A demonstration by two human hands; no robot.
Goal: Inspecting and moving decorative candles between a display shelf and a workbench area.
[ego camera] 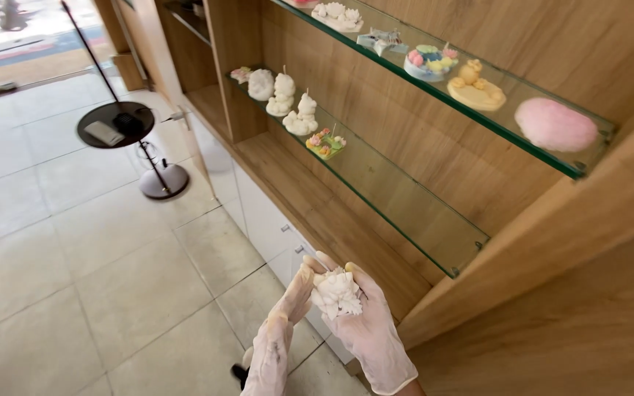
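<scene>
Both hands wear thin, pale disposable gloves and meet low in the head view, in front of a wooden shelving unit. The right hand (365, 323) is cupped with its fingers curled partway closed around a small white sculpted candle (337, 293), shaped like a cluster of petals, which rests in the palm. The left hand (288, 304) comes in from beside it, fingers nearly straight, the fingertips touching the candle's left side; it steadies the piece and does not seem to grip it. The candle is held in the air, below and in front of the near end of the lower glass shelf (405, 205), which is bare along that stretch. Toward the shelf's far end stand several white figure candles (288, 99) in a row, with a small flowered candle (325, 144) nearest the bare part. The upper glass shelf (478, 110) carries a pink rounded candle (554, 125) at its near end, then a yellow figure candle (475, 88) and others farther along. As a judgement, the candle is being carried or inspected at the shelving, not yet set down anywhere. Any further handling would call for a light, even hold, since the petal edges look thin and easy to chip. A round black stand (115, 125) sits on the tiled floor (75, 279) behind.
</scene>
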